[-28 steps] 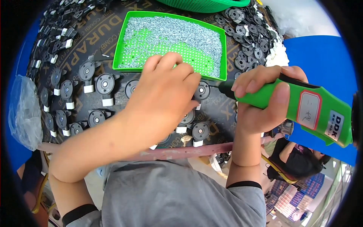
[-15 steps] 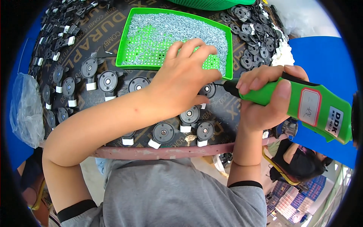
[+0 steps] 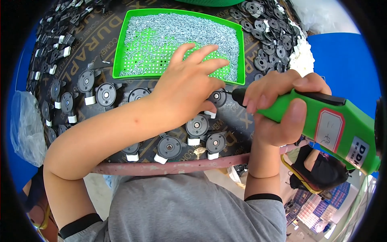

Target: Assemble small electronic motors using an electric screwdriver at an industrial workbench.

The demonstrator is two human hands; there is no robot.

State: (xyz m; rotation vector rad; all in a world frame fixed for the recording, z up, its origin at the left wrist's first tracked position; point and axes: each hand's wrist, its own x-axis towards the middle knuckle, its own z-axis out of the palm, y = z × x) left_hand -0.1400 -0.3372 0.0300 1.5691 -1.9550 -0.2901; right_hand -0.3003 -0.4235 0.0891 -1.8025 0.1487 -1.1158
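Note:
My right hand (image 3: 274, 129) is wrapped round a green electric screwdriver (image 3: 350, 119) with a black nose. Its thin bit points left, reaching a black round plastic part (image 3: 219, 99) with a white tab. My left hand (image 3: 185, 86) has thumb and index finger on either side of that part, steadying it on the table; the other fingers are spread and raised. Beyond them lies a green perforated tray (image 3: 242, 52) of small silvery screws (image 3: 189, 30). Similar black parts stand nearby, one (image 3: 197, 125) just in front of the left thumb and another (image 3: 216, 142) closer to me.
More round parts (image 3: 106, 94) line the left side, with loose black pieces (image 3: 60, 40) beyond. Black discs (image 3: 274, 28) and white pieces (image 3: 301, 56) are heaped at the far right. A clear plastic bag (image 3: 26, 129) hangs at the left. The pinkish table edge (image 3: 181, 166) runs before me.
The view has shifted slightly, so the tray and parts sit a little further left. The screwdriver's rear end has tilted lower, its bit still at the same round part. Both hands keep their grips.

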